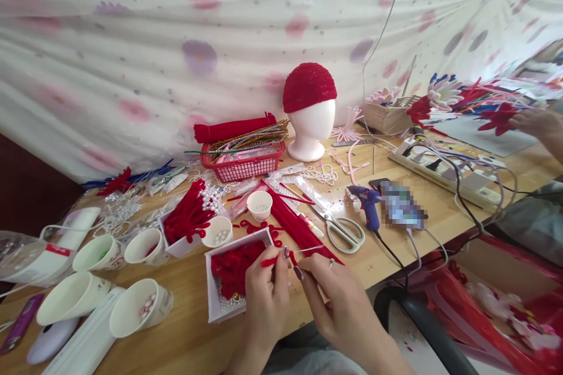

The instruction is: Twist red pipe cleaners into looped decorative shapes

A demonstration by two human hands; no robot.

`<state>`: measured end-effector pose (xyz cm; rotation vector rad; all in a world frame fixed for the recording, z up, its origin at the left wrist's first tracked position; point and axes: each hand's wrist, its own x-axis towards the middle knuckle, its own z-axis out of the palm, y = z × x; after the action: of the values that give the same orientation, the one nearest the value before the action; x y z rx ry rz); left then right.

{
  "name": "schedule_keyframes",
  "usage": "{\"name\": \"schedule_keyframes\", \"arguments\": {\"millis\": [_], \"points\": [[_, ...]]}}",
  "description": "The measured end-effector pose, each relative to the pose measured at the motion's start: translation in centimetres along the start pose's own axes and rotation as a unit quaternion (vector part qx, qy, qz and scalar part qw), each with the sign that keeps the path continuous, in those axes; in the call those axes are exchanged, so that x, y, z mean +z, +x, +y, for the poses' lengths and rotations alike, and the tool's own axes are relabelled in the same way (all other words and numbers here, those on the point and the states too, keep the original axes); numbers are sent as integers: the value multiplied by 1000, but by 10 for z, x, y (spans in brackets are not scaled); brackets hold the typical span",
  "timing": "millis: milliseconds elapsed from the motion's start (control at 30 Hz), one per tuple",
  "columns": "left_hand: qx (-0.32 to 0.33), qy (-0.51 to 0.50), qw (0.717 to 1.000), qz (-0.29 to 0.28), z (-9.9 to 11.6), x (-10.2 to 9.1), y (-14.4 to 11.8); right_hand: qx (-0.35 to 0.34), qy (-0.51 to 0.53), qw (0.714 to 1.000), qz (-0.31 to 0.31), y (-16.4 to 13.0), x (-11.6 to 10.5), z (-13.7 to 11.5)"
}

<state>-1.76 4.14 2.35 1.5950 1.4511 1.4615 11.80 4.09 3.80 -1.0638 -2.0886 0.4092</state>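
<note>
My left hand (266,299) pinches a short red pipe cleaner piece (269,261) between thumb and fingers, just above the near corner of a white tray (211,304) filled with red curled pieces. My right hand (338,299) is close beside it, fingertips meeting the left hand's at the red piece and a thin wire (310,249). A bundle of long red pipe cleaners (294,225) lies on the wooden table just beyond both hands.
Scissors (345,231), a blue glue gun (369,205) and a phone (400,205) lie right of the hands. Paper cups (141,307) stand at left. A red basket (244,167) and a foam head with a red cap (309,108) sit behind. Another person's hand (536,123) works at far right.
</note>
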Motion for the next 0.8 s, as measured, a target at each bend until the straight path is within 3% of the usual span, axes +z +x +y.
{"name": "schedule_keyframes", "arguments": {"millis": [100,200,333,400,500,600,733,800], "points": [[76,87,993,-26,3,-7,3,-37,-84,994,-56,7,-18,1],[74,106,985,-111,6,-17,4,-44,-97,984,-142,23,-39,4],[-9,0,973,-232,6,-32,5,-32,58,966,-251,50,-59,17],[-64,-93,959,-261,4,-37,4,-20,176,943,-283,58,-59,26],[-117,-234,934,-242,0,-36,3,28,327,905,-270,56,-45,38],[-138,-327,917,-183,-2,-27,2,91,411,884,-205,44,-21,43],[-135,-335,927,-96,-4,-14,1,137,439,880,-118,24,6,32],[-118,-299,945,-59,-4,-10,0,141,413,895,-94,16,13,22]]}}
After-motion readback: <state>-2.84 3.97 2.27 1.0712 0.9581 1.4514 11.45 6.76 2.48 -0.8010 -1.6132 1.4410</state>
